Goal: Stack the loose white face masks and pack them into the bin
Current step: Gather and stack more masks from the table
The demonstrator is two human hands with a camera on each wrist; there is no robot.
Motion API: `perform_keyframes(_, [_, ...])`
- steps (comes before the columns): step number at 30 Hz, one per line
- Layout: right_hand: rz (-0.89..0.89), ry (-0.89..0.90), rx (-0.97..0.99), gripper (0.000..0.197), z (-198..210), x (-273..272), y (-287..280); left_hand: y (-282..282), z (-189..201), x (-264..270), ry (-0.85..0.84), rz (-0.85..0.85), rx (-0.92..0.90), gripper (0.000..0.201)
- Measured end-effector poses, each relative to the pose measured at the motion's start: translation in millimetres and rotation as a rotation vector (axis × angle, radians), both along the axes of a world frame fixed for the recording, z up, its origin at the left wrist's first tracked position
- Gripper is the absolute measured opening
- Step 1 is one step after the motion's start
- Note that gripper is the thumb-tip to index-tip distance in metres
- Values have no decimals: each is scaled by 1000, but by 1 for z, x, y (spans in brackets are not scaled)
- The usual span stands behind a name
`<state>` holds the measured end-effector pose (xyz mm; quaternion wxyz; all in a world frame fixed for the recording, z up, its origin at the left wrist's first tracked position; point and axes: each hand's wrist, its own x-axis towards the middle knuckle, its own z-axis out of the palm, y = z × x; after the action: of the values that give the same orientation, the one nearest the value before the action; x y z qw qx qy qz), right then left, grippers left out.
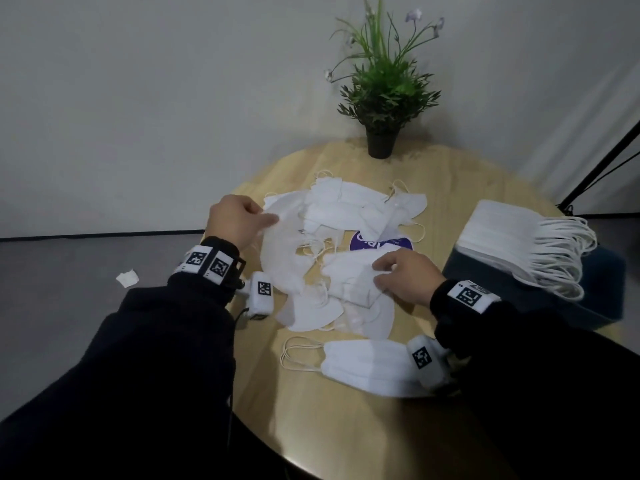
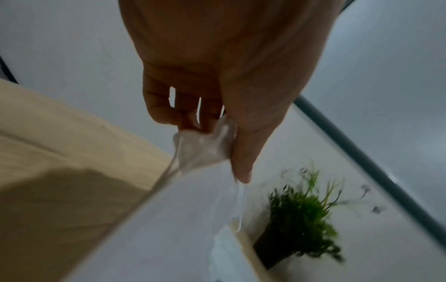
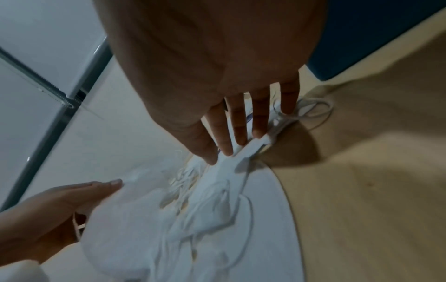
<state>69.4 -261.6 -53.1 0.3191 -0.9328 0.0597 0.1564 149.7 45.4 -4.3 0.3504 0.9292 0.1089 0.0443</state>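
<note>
Loose white face masks (image 1: 332, 216) lie in a heap in the middle of the round wooden table (image 1: 346, 427). My left hand (image 1: 256, 220) pinches the edge of one large mask (image 1: 280, 258) at the heap's left; the left wrist view shows the mask's corner (image 2: 205, 148) between thumb and fingers (image 2: 190, 114). My right hand (image 1: 388, 275) grips a folded mask (image 1: 349, 271) at the heap's near right, fingertips (image 3: 226, 147) on its edge (image 3: 255, 145). A dark blue bin (image 1: 588, 299) stands at the right with a tall mask stack (image 1: 502, 237) on it.
A small neat stack of masks (image 1: 363, 365) lies near the front edge under my right wrist. A potted plant (image 1: 381, 140) stands at the table's back. A purple label (image 1: 377, 242) shows under the heap. A black stand (image 1: 606, 168) leans at the right; a paper scrap (image 1: 127, 278) lies on the floor.
</note>
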Motion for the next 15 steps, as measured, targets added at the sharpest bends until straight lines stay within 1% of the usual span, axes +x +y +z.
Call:
perform_keyframes(2, [-30,-38,113,37,0,-1,1,-6,10,-4,-103,-3,-147,31])
perform_keyframes(3, [-55,-75,106,40,0,-1,1,-10,14,-7,-146,-2,-216,31])
perform_keyframes(5, [-86,-144,3,50,1,1,-2,-17,19,-10,-204,2,-317,31])
perform_keyframes(6, [-71,-135,-66,53,1,1,-3,-21,21,-12,-207,16,-370,30])
perform_keyframes(8, [1,-51,-226,55,1,2,-4,-28,25,-16,-168,48,-535,25])
perform_keyframes(9, [28,-18,-280,53,1,1,-4,-30,26,-17,-135,58,-630,21])
perform_keyframes(11, [24,19,-274,46,3,2,-4,-33,27,-21,-66,84,-780,17])
perform_keyframes(14, [-85,-23,-94,24,6,1,-6,-33,34,-26,-7,162,-1000,5])
perform_keyframes(15, [-142,-65,-20,17,8,1,-6,-32,36,-27,11,194,-1077,7])
